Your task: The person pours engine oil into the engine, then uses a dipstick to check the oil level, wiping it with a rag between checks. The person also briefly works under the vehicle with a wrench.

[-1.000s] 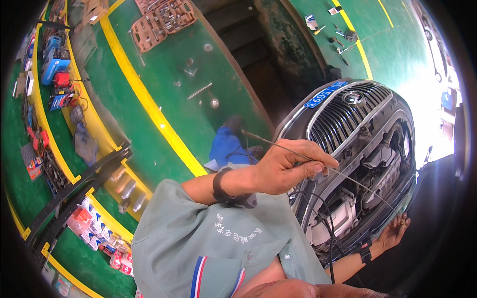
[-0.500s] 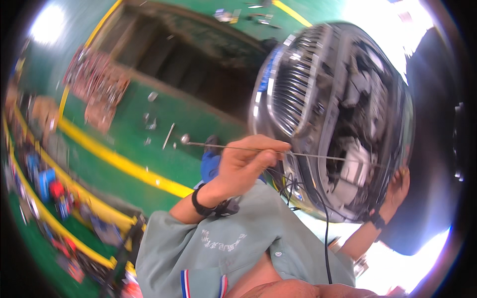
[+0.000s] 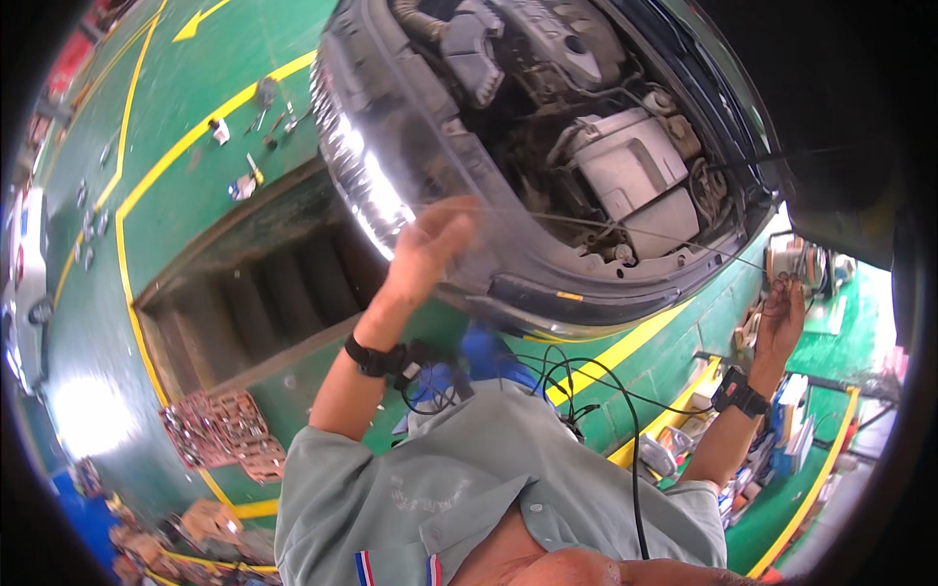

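A long thin rod (image 3: 625,227) stretches across the front corner of a car's engine bay, from one of my hands to the other. My left hand (image 3: 430,244), smeared by motion, is closed around its left part above the car's front edge. Farther right, beside the car, my right hand (image 3: 779,317) is raised with its fingers pinched at the rod's other end. Beneath the rod lie the car's dark front panel (image 3: 440,186) and a grey box-shaped cover (image 3: 635,166) in the engine bay. The rod's kind cannot be made out.
The raised dark hood (image 3: 831,127) hangs at the upper right. A sunken pit with steps (image 3: 264,322) opens at the left, near a case of tools (image 3: 225,435). Loose tools (image 3: 278,122) lie on the green floor. A black cable (image 3: 637,459) runs down past my shirt.
My view has turned, so the car now sits higher and the pit lower left. My right hand has come out from beside the hood; my left hand has moved left and up in view.
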`<state>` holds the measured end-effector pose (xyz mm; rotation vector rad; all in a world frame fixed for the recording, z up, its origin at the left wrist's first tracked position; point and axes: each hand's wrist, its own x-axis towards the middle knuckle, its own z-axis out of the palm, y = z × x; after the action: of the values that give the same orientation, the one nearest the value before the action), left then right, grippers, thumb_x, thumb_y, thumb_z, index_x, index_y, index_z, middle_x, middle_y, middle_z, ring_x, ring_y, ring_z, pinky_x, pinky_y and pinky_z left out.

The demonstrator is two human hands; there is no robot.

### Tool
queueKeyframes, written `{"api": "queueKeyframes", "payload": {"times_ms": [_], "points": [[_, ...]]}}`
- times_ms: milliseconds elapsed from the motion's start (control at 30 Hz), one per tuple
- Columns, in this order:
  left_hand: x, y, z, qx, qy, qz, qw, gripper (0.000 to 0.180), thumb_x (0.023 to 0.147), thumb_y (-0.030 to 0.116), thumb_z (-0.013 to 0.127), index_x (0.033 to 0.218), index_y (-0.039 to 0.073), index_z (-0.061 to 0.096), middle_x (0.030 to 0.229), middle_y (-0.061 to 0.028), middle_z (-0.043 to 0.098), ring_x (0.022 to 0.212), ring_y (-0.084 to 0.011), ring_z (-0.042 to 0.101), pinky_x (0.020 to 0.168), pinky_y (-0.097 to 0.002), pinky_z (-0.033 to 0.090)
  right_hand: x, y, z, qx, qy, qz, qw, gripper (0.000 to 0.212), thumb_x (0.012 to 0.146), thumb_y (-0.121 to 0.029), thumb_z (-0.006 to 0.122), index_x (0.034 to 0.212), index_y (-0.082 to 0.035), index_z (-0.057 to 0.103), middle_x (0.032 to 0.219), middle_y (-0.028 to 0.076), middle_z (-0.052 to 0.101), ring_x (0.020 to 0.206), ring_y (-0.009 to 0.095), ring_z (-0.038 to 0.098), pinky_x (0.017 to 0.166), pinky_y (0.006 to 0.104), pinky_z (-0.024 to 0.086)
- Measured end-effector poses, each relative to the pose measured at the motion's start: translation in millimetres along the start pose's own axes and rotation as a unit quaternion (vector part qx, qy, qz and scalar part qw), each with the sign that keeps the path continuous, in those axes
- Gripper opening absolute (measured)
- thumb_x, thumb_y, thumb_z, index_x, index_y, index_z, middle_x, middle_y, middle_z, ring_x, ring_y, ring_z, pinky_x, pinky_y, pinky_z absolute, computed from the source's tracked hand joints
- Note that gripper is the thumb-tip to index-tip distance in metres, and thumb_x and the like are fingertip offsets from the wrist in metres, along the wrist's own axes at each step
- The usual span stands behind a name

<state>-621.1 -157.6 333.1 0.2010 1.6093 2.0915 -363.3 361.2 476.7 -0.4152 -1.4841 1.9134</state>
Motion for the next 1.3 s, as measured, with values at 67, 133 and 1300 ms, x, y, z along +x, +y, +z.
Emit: {"api": "queueKeyframes", "payload": {"times_ms": [67,133,1300], "points": [[59.0,-28.7,-10.7,0.111,0.053,-0.021,0.992,0.038,0.1,0.024,0.068,0.13,0.0,0.066,0.114,-0.0051,0.071,0.093,-0.0127,0.062,0.082,-0.0274,0.05,11.8,6.6,-29.1,0.003,0.022,0.005,1.0,0.022,0.103,-0.011,0.06,0.119,0.004,0.064,0.11,0.016,0.07,0.092,0.019,0.069,0.08,0.0247,0.061],[121.1,-77.8,-49.0,0.267,0.121,0.035,0.956,0.042,0.097,0.029,0.071,0.129,0.001,0.066,0.113,-0.0072,0.072,0.099,-0.0148,0.064,0.087,-0.0282,0.051,30.1,18.6,-48.2,-0.002,0.057,-0.015,0.998,0.021,0.103,-0.011,0.06,0.118,0.004,0.065,0.11,0.015,0.071,0.095,0.02,0.07,0.083,0.0271,0.061],[292.1,-151.0,-170.2,0.769,0.208,0.079,0.599,0.061,0.08,0.024,0.067,0.134,0.002,0.052,0.131,-0.0145,0.059,0.126,-0.0313,0.053,0.109,-0.0455,0.036,200.3,307.4,37.3,-0.159,0.196,0.046,0.967,0.017,0.102,-0.012,0.062,0.109,0.004,0.06,0.105,0.017,0.071,0.095,0.028,0.073,0.087,0.0375,0.064]]}}
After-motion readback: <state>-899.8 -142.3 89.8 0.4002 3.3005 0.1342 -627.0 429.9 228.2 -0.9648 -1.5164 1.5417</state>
